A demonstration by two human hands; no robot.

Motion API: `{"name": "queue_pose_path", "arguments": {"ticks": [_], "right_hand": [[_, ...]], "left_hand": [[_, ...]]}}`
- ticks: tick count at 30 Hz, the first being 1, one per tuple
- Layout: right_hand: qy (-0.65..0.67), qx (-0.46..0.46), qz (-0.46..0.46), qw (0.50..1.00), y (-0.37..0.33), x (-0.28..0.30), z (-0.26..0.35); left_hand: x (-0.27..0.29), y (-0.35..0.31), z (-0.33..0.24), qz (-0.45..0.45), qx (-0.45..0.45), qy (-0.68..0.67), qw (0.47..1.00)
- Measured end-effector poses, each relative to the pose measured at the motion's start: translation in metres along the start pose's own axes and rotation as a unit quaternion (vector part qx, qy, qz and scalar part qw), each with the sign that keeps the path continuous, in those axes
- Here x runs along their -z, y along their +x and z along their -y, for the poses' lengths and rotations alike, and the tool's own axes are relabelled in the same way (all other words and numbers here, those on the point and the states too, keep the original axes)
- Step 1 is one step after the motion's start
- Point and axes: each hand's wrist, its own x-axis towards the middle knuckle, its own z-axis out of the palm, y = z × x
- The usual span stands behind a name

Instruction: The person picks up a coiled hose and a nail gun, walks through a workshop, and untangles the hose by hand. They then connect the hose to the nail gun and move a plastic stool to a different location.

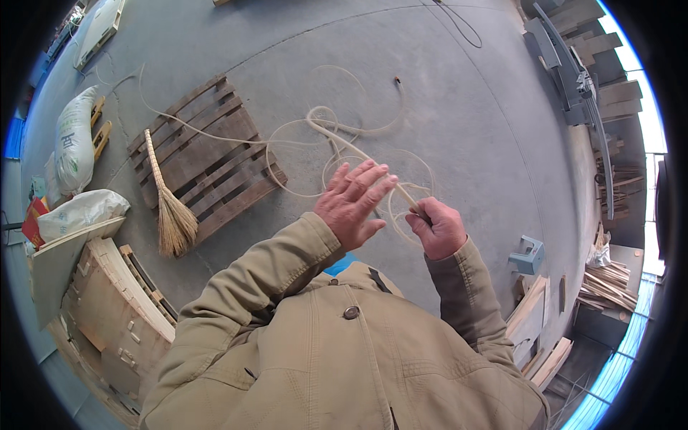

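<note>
Pale cane strip (358,154) runs from loose coils on the concrete floor (444,93) up into my right hand (438,228), fist closed around its near end. My left hand (352,203) is open, fingers spread, over the strip. Wooden pallet (204,154) and broom (168,204) lie leftward.

Pale smooth cane strip (358,154); rough wood pallet (204,158); matt concrete floor (444,107).
</note>
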Motion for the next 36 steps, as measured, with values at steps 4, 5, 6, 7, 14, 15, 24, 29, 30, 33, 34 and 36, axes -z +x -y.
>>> {"name": "queue_pose_path", "arguments": {"ticks": [4,5,6,7,14,15,24,29,30,33,34,36], "right_hand": [[-0.021,-0.004,-0.003,1.000,-0.014,-0.001,0.021],[-0.011,-0.006,0.011,1.000,-0.019,-0.001,0.024],[0.001,-0.010,0.027,1.000,-0.024,-0.001,0.025],[0.001,-0.030,0.041,0.999,-0.030,-0.001,0.025],[0.099,0.026,-0.019,0.995,-0.064,0.030,-0.095],[0.060,-0.004,-0.076,0.995,-0.066,0.046,-0.137],[-0.178,-0.222,-0.420,0.862,-0.307,0.289,-0.516],[-0.204,-0.217,-0.617,0.728,-0.452,0.515,-0.513],[-0.261,-0.198,-0.605,0.726,-0.466,0.559,-0.486],[-0.522,-0.224,-0.493,0.659,-0.471,0.663,-0.372],[-0.565,-0.218,-0.486,0.630,-0.451,0.684,-0.334],[-0.546,-0.170,-0.474,0.669,-0.395,0.704,-0.259]], "left_hand": [[-0.010,-0.001,-0.018,-0.067,-0.019,0.025,0.997],[-0.014,-0.005,-0.018,-0.075,-0.024,0.036,0.996],[-0.017,-0.008,-0.018,-0.084,-0.029,0.051,0.995],[-0.020,-0.009,-0.018,-0.093,-0.027,0.050,0.994],[-0.023,0.017,-0.025,-0.270,0.002,0.116,0.956],[-0.013,0.017,-0.026,-0.290,0.063,0.144,0.944],[0.027,0.085,-0.058,-0.139,0.089,0.386,0.908],[-0.079,0.081,-0.040,-0.028,0.107,0.329,0.938],[-0.112,0.073,-0.039,-0.007,0.146,0.306,0.941],[-0.204,0.018,-0.063,0.165,0.244,0.220,0.930],[-0.227,-0.006,-0.073,0.260,0.286,0.168,0.907],[-0.272,-0.060,-0.103,0.345,0.267,0.146,0.888]]}}
